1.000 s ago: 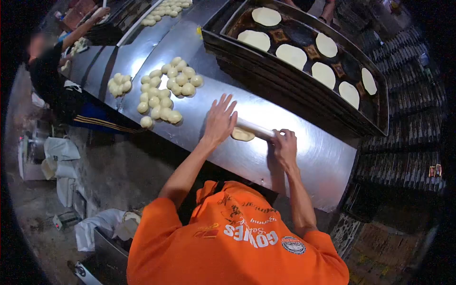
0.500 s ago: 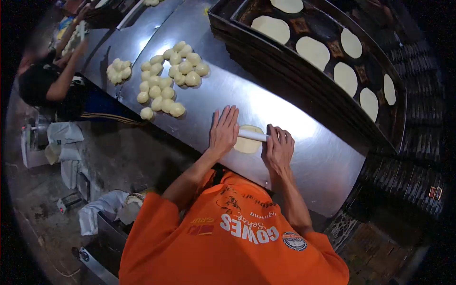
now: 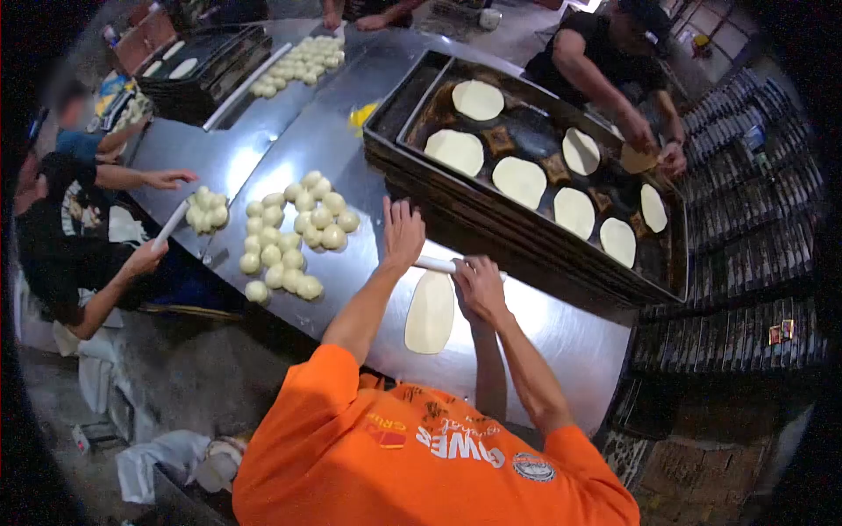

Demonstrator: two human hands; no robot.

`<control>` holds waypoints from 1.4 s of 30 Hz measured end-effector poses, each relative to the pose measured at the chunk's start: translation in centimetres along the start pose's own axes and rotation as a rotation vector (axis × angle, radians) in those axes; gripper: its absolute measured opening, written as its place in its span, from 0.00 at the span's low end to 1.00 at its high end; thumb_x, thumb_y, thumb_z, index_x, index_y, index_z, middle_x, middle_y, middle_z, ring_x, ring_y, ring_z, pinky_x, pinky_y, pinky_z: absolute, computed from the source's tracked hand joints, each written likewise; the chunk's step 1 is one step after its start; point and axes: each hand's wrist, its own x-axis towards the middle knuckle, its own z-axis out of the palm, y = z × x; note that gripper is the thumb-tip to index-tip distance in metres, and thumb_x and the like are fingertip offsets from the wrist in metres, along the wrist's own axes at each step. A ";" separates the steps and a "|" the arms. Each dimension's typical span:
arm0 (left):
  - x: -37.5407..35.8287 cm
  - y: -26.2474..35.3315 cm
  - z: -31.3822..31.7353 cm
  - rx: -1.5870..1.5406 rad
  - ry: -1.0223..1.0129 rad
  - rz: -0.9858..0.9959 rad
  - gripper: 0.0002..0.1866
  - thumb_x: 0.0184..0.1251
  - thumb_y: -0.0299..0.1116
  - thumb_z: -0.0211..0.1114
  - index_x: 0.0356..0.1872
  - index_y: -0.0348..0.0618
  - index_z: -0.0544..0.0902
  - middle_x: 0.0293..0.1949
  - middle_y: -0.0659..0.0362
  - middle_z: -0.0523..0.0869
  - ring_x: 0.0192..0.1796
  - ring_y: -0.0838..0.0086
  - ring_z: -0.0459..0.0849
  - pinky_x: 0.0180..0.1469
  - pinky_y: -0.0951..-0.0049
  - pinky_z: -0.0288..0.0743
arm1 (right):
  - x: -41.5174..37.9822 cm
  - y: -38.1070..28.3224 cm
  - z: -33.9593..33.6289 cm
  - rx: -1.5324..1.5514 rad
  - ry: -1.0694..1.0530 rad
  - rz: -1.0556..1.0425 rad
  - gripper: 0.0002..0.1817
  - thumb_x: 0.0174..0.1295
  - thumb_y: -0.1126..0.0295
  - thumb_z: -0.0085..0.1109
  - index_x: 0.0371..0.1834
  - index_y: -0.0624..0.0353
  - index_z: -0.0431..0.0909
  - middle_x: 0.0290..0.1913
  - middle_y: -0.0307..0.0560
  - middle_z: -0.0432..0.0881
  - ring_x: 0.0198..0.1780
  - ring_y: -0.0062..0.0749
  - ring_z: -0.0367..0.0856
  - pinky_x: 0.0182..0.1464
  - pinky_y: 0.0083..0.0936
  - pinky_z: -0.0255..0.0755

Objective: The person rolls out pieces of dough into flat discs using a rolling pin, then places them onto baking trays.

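Observation:
A white rolling pin [image 3: 436, 264] lies across the far end of a flattened, elongated piece of dough [image 3: 430, 317] on the metal table. My left hand [image 3: 403, 237] is on the pin's left end, fingers pointing forward and the thumb side hidden. At the other end, my right hand [image 3: 480, 287] is curled over the pin, knuckles up. Left of my hands sits a cluster of round dough balls [image 3: 289, 250], several of them touching.
A dark tray [image 3: 526, 225] of flat dough rounds stands on a stack of trays ahead right; a co-worker's hands [image 3: 656, 149] reach its far side. Another person's hand [image 3: 147, 259] holds a pin at left. More dough balls [image 3: 300, 65] lie on the metal table [image 3: 561, 342].
Both hands and the pin have moved forward over the dough, which is now longer and narrower. The view has tilted up, bringing other people into sight.

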 end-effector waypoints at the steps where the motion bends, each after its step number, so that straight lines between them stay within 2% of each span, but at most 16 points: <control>1: -0.5 0.1 -0.2 -0.179 0.085 -0.055 0.18 0.71 0.36 0.54 0.51 0.32 0.81 0.55 0.41 0.76 0.63 0.47 0.69 0.72 0.43 0.54 | -0.9 -0.3 -0.5 0.013 0.015 0.056 0.17 0.62 0.69 0.61 0.56 0.54 0.81 0.50 0.51 0.80 0.52 0.50 0.75 0.51 0.46 0.70; 4: -5.3 2.3 -2.2 -0.562 0.089 -0.298 0.14 0.75 0.35 0.54 0.53 0.39 0.80 0.52 0.46 0.77 0.57 0.50 0.71 0.60 0.47 0.65 | -1.3 0.4 -1.7 -0.130 -0.031 0.286 0.17 0.63 0.69 0.59 0.55 0.55 0.80 0.49 0.53 0.79 0.50 0.52 0.74 0.52 0.47 0.68; 9: -13.3 5.4 -3.7 -0.258 -0.026 -0.162 0.22 0.71 0.40 0.62 0.61 0.40 0.76 0.54 0.47 0.80 0.55 0.52 0.77 0.61 0.52 0.68 | -1.7 -0.8 -1.1 -0.296 0.181 0.175 0.23 0.58 0.75 0.56 0.59 0.59 0.75 0.53 0.53 0.75 0.57 0.53 0.71 0.59 0.52 0.64; 11: -11.3 4.8 -6.5 -0.408 -0.499 -0.423 0.21 0.70 0.40 0.65 0.59 0.39 0.78 0.44 0.51 0.86 0.46 0.61 0.84 0.53 0.60 0.74 | -2.7 -2.1 0.6 -0.077 -0.030 0.162 0.31 0.57 0.72 0.61 0.67 0.56 0.70 0.65 0.50 0.70 0.66 0.53 0.66 0.66 0.55 0.60; 12: -10.4 3.8 -7.4 -0.397 -0.495 -0.392 0.21 0.70 0.40 0.65 0.59 0.39 0.78 0.44 0.51 0.86 0.46 0.61 0.84 0.53 0.60 0.74 | -2.8 -2.8 1.6 0.078 -0.024 0.203 0.31 0.58 0.69 0.62 0.69 0.53 0.70 0.67 0.49 0.69 0.67 0.54 0.64 0.67 0.56 0.58; 14: -8.6 1.4 -8.8 -0.830 -0.989 -0.415 0.18 0.71 0.40 0.64 0.54 0.38 0.80 0.36 0.56 0.87 0.39 0.72 0.85 0.43 0.68 0.76 | -3.2 -2.9 2.8 0.237 0.016 0.245 0.32 0.60 0.67 0.62 0.70 0.49 0.69 0.69 0.49 0.68 0.68 0.56 0.62 0.67 0.56 0.57; 17: -10.8 -0.7 -7.3 -1.192 -0.911 -0.245 0.17 0.73 0.43 0.64 0.52 0.41 0.81 0.35 0.63 0.84 0.35 0.79 0.80 0.38 0.77 0.75 | -2.9 -1.9 2.9 0.376 -0.063 0.236 0.26 0.61 0.59 0.64 0.65 0.42 0.76 0.75 0.48 0.63 0.72 0.59 0.54 0.72 0.55 0.47; 20: -12.8 1.1 -9.0 -1.535 -0.851 -0.684 0.15 0.75 0.42 0.62 0.52 0.44 0.79 0.42 0.64 0.81 0.43 0.82 0.78 0.40 0.78 0.75 | -3.6 -1.5 -0.3 0.243 -0.121 0.120 0.19 0.64 0.59 0.63 0.57 0.51 0.80 0.68 0.47 0.72 0.67 0.48 0.65 0.68 0.47 0.59; 23: -12.9 2.8 -9.3 -1.920 -0.782 -0.786 0.19 0.75 0.44 0.62 0.58 0.43 0.74 0.49 0.61 0.81 0.49 0.78 0.79 0.48 0.71 0.80 | -5.4 -0.6 -2.5 1.137 -0.334 0.495 0.18 0.72 0.56 0.58 0.50 0.61 0.81 0.49 0.36 0.81 0.46 0.18 0.75 0.45 0.19 0.71; 27: -5.8 7.4 -11.2 -1.744 -0.905 -0.519 0.21 0.77 0.46 0.60 0.58 0.42 0.75 0.50 0.61 0.81 0.52 0.77 0.79 0.50 0.73 0.78 | -8.2 -0.8 -10.9 1.655 -0.111 0.711 0.17 0.73 0.55 0.58 0.54 0.56 0.77 0.45 0.36 0.79 0.48 0.21 0.77 0.48 0.23 0.74; 31: 6.9 18.3 -15.7 -1.720 -1.112 -0.003 0.19 0.79 0.45 0.57 0.57 0.42 0.78 0.47 0.63 0.82 0.51 0.80 0.78 0.49 0.75 0.77 | -8.8 5.8 -22.2 1.404 0.275 0.513 0.11 0.73 0.61 0.56 0.48 0.56 0.80 0.39 0.35 0.80 0.41 0.19 0.79 0.43 0.23 0.78; 34: 14.0 28.9 -17.2 -1.600 -1.048 0.292 0.23 0.76 0.53 0.59 0.51 0.41 0.80 0.45 0.64 0.80 0.49 0.81 0.75 0.49 0.74 0.73 | -9.1 10.8 -31.6 1.418 0.552 0.670 0.18 0.76 0.53 0.49 0.50 0.55 0.81 0.46 0.39 0.84 0.46 0.27 0.83 0.50 0.26 0.78; 36: 16.8 35.9 -16.1 -1.571 -0.993 0.323 0.30 0.69 0.62 0.62 0.47 0.40 0.82 0.40 0.63 0.80 0.43 0.80 0.74 0.43 0.76 0.69 | -9.7 15.6 -36.1 1.331 0.531 0.667 0.25 0.75 0.45 0.46 0.50 0.55 0.81 0.46 0.40 0.84 0.46 0.28 0.83 0.51 0.30 0.76; 37: 18.0 38.4 -16.0 -1.507 -1.076 0.355 0.33 0.70 0.61 0.61 0.56 0.38 0.78 0.51 0.58 0.80 0.56 0.74 0.77 0.59 0.69 0.72 | -10.3 18.3 -37.6 1.339 0.518 0.704 0.27 0.75 0.44 0.45 0.50 0.56 0.81 0.46 0.41 0.84 0.47 0.29 0.83 0.51 0.32 0.76; 39: 18.7 43.8 -12.5 -1.537 -1.093 0.271 0.31 0.67 0.64 0.63 0.46 0.41 0.80 0.40 0.60 0.77 0.41 0.78 0.74 0.44 0.74 0.70 | -11.3 23.2 -39.1 1.287 0.544 0.796 0.29 0.74 0.41 0.45 0.49 0.59 0.81 0.45 0.44 0.84 0.49 0.32 0.82 0.51 0.35 0.75; 42: 18.1 48.4 -8.3 -1.657 -1.274 0.010 0.31 0.65 0.65 0.64 0.44 0.43 0.82 0.40 0.60 0.78 0.40 0.77 0.74 0.42 0.74 0.69 | -12.8 29.9 -38.7 1.137 0.563 1.009 0.33 0.72 0.38 0.46 0.47 0.61 0.81 0.43 0.47 0.84 0.50 0.36 0.80 0.51 0.35 0.73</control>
